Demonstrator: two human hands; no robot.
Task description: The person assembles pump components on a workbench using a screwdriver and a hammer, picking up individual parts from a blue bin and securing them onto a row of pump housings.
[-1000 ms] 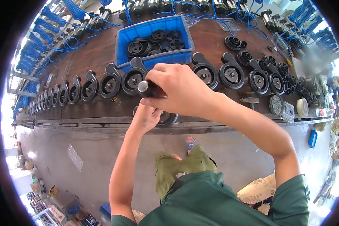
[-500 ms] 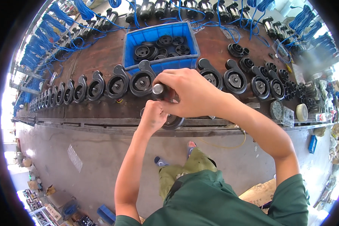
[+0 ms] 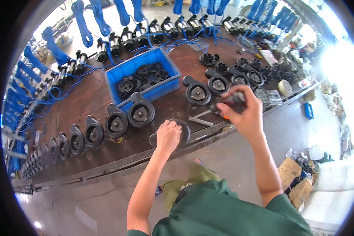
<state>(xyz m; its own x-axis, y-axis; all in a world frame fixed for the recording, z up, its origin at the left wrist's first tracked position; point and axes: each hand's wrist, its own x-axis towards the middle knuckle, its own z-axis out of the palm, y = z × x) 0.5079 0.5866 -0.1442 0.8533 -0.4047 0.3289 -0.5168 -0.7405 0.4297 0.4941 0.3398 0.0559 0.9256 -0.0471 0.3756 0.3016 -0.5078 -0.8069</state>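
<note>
My left hand (image 3: 169,137) is closed over a black round housing (image 3: 183,133) near the bench's front edge. Its fingers are curled and hide most of the part. Off to the right and raised over the bench, my right hand (image 3: 248,114) grips a dark hand tool (image 3: 235,101) with a reddish patch, smeared by motion, so its exact kind is unclear. Two silver metal rods (image 3: 201,120) lie between the hands, near the front edge. Beyond them stand black round housings with arms (image 3: 198,94), one just behind the rods.
A blue crate (image 3: 173,78) of black discs sits mid-bench. More housings (image 3: 141,112) form a row curving leftward. Silver motors (image 3: 155,30) with blue cables line the back. Small black parts and a tape roll (image 3: 284,87) lie at the right. The bench edge (image 3: 118,167) runs before me.
My right hand has moved away to the right with the tool, off my left hand. The left hand now rests over the housing. The view has turned to the right.
</note>
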